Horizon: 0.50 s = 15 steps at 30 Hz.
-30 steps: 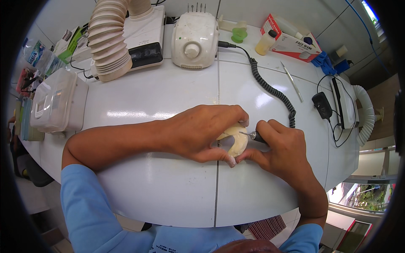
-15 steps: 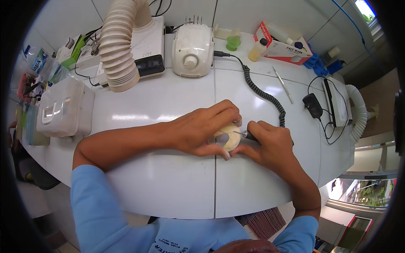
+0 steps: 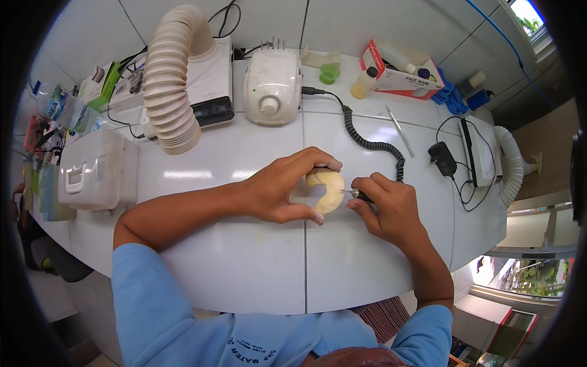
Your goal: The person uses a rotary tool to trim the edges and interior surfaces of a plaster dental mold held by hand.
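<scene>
A pale yellow, horseshoe-shaped plaster dental cast (image 3: 334, 191) is gripped by its edges between the thumb and fingers of my left hand (image 3: 282, 188). The fingers lie over its far edge and the thumb under its near edge; whitish dust marks the fingertips. My right hand (image 3: 390, 205) is closed round a dark rotary handpiece (image 3: 361, 195). Its thin metal bit points left at the cast's right side; whether the tip touches cannot be made out. A black coiled cord (image 3: 380, 145) runs from behind the right hand to a white control box (image 3: 272, 92) with a round knob.
A ribbed suction hose (image 3: 168, 92) hangs at back left, above a clear plastic case (image 3: 98, 168). Toward the back right are a small yellow bottle (image 3: 364, 84), a mask box (image 3: 403, 79) and a slim metal knife-like tool (image 3: 400, 131). A black power adapter (image 3: 441, 159) lies further right.
My left hand's grip has spread wider and the cast sits turned, showing more of its face. The right thumb has drawn back from the cast onto the handpiece. The view has shifted slightly.
</scene>
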Each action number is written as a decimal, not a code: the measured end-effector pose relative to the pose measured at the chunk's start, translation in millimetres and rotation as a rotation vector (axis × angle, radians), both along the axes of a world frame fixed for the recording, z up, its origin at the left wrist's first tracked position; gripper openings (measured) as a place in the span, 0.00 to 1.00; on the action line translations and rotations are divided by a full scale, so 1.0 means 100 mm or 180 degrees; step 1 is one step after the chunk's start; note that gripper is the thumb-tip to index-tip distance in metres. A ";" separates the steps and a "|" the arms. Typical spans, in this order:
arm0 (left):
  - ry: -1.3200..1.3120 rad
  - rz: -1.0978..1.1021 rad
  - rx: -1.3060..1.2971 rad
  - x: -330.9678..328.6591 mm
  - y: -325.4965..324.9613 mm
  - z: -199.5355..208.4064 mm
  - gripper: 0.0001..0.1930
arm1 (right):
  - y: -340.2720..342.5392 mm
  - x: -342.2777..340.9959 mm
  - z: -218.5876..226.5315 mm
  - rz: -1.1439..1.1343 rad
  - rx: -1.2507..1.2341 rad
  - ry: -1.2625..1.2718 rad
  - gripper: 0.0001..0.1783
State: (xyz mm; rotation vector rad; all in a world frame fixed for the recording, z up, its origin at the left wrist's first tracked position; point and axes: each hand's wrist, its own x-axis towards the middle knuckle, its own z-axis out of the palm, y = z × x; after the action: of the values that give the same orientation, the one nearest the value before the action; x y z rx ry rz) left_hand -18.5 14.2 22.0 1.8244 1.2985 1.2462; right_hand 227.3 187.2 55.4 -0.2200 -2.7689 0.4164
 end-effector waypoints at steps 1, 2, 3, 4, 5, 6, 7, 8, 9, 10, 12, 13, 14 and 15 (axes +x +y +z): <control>-0.0002 -0.0051 -0.0113 -0.01 -0.01 0.01 0.43 | 0.01 0.00 0.01 -0.0001 -0.0004 -0.0015 0.22; -0.0017 -0.0052 -0.0117 -0.01 -0.01 0.01 0.43 | 0.02 -0.02 0.03 0.0137 -0.0047 0.0067 0.20; 0.0060 -0.0082 -0.0055 -0.01 -0.01 0.00 0.44 | 0.03 -0.03 0.05 0.0275 -0.0091 0.0149 0.18; 0.0138 -0.0111 -0.0007 -0.01 -0.01 -0.01 0.45 | 0.04 -0.02 0.05 0.0273 -0.0111 0.0136 0.18; 0.0124 -0.0113 -0.0027 -0.01 -0.01 -0.02 0.45 | 0.04 -0.02 0.06 0.0306 -0.0020 0.0179 0.18; 0.0158 -0.0142 0.0041 -0.02 0.00 -0.03 0.44 | 0.05 -0.02 0.06 0.0339 0.0071 0.0223 0.18; 0.0198 -0.0171 0.0105 -0.03 0.01 -0.04 0.44 | 0.05 -0.02 0.06 0.0336 0.0047 0.0217 0.18; 0.0191 -0.0173 0.0081 -0.03 0.01 -0.02 0.44 | 0.05 -0.03 0.06 0.0334 0.0152 0.0231 0.18; 0.0167 -0.0179 0.0043 -0.02 0.01 0.00 0.43 | 0.05 -0.03 0.05 0.0332 0.0256 0.0244 0.18; 0.0147 -0.0189 0.0019 -0.02 0.01 0.02 0.41 | 0.04 -0.02 0.04 0.0326 0.0246 0.0242 0.18; 0.0184 -0.0208 -0.0019 -0.03 0.00 0.01 0.42 | 0.02 -0.02 0.01 0.0234 0.0296 0.0133 0.24; 0.0227 -0.0219 -0.0044 -0.03 -0.01 0.01 0.44 | 0.00 -0.03 0.01 0.0232 0.0289 0.0133 0.24; 0.0225 -0.0221 -0.0051 -0.03 -0.01 0.01 0.44 | -0.02 -0.04 0.02 0.0210 0.0352 0.0110 0.28; 0.0122 -0.0247 -0.0152 -0.03 -0.01 0.01 0.44 | -0.04 -0.04 0.02 0.0188 0.0414 0.0088 0.32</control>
State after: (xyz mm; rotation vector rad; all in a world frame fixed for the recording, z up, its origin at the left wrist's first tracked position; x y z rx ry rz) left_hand -21.3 12.9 23.5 1.8550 1.2551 1.1351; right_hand 223.1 183.1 57.8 -0.1004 -2.7678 0.2505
